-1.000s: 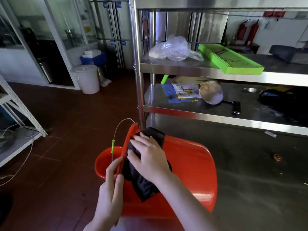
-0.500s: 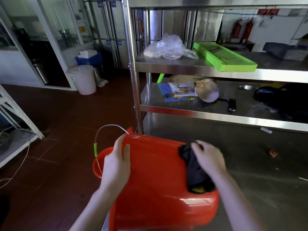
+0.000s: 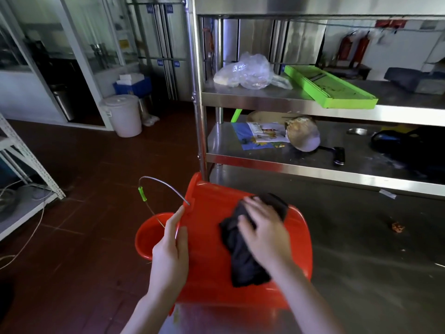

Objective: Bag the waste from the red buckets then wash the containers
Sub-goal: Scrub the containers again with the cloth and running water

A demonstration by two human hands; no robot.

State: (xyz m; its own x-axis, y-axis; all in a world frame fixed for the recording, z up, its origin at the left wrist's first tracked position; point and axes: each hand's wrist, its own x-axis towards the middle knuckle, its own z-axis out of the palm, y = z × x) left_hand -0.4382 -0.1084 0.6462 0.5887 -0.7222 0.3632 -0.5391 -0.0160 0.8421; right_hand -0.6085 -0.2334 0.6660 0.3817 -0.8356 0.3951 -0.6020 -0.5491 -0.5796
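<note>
A red bucket (image 3: 207, 266) lies on its side on the steel table, its mouth turned left over the table's edge. My left hand (image 3: 169, 254) grips its rim, fingers curled round the edge near the wire handle (image 3: 163, 184) with a green grip. My right hand (image 3: 265, 232) presses a black cloth (image 3: 240, 263) flat against the bucket's outer wall. A second red bucket (image 3: 150, 233) stands on the floor below the rim, partly hidden by my left hand.
A steel table (image 3: 373, 273) with a scrap of waste (image 3: 397, 227) stretches right. A steel rack (image 3: 301, 165) behind holds a plastic bag (image 3: 248, 72), a green tray (image 3: 330, 89) and a pan. A white lidded bin (image 3: 122, 114) stands on the brown floor.
My right hand has slid the black cloth from the bucket's right end back toward its middle. My left hand stays on the rim.
</note>
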